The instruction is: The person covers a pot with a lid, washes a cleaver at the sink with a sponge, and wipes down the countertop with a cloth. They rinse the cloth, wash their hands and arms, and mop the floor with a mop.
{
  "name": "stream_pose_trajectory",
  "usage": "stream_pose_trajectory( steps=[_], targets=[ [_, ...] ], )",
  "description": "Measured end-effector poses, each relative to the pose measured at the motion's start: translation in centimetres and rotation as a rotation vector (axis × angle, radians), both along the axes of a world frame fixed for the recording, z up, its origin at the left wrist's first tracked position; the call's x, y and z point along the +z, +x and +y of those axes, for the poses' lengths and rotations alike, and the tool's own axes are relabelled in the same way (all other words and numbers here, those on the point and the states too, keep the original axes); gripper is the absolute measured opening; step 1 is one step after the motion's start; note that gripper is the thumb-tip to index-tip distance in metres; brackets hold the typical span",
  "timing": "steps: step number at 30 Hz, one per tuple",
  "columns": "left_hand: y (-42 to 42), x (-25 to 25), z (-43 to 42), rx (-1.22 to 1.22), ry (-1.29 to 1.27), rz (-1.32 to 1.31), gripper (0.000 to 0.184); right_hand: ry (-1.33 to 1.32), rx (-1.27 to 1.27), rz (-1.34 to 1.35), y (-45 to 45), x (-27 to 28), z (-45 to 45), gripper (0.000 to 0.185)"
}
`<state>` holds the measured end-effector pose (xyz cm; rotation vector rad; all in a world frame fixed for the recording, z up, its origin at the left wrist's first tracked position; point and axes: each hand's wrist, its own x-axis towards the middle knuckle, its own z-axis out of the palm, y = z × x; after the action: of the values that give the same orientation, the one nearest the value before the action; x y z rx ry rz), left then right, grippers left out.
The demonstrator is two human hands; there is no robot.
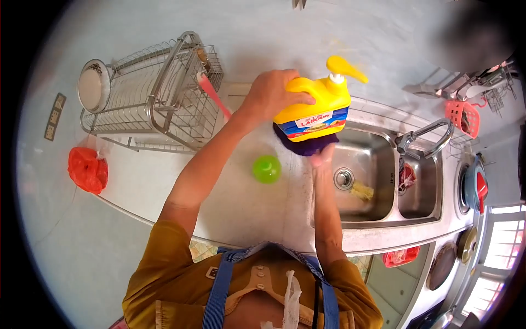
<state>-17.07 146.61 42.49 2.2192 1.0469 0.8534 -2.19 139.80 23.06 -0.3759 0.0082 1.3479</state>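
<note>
One yellow LABOUR pump bottle (329, 101) is gripped at its handle (299, 85) by the left hand's (274, 95) curled fingers, beside the sink (378, 176). Dark purple cloth (304, 145) is borne at its base by the right hand (324, 157), finger spread indeterminable. Wiping seems under way; the bottle is not yet released.

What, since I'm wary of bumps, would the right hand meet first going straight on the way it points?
The right hand would first press into the dark purple cloth it touches, then probably the yellow bottle; depth is unclear here.
</note>
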Motion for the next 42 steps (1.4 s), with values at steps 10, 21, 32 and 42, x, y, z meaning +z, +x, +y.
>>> stream_pose_trajectory(
  steps=[10,21,32,42],
  targets=[
    [-4.0,5.2,0.4,0.277,0.111,-0.244,0.038,0.235,0.069,-1.658,0.7,-4.3,5.2,0.033],
    [-3.5,-0.2,4.5,0.345,0.136,-0.065,0.032,0.062,0.021,-2.452,-4.0,-9.0,13.5,0.039],
    [-5.3,-9.9,6.9,0.006,-0.109,0.101,0.030,-0.467,-0.063,-2.427,-3.6,-7.4,-15.7,0.053],
    [-7.7,-9.3,6.9,0.062,0.128,0.332,0.041,-0.916,0.155,-2.426,4.9,-4.6,-35.9,0.043]
  ],
)
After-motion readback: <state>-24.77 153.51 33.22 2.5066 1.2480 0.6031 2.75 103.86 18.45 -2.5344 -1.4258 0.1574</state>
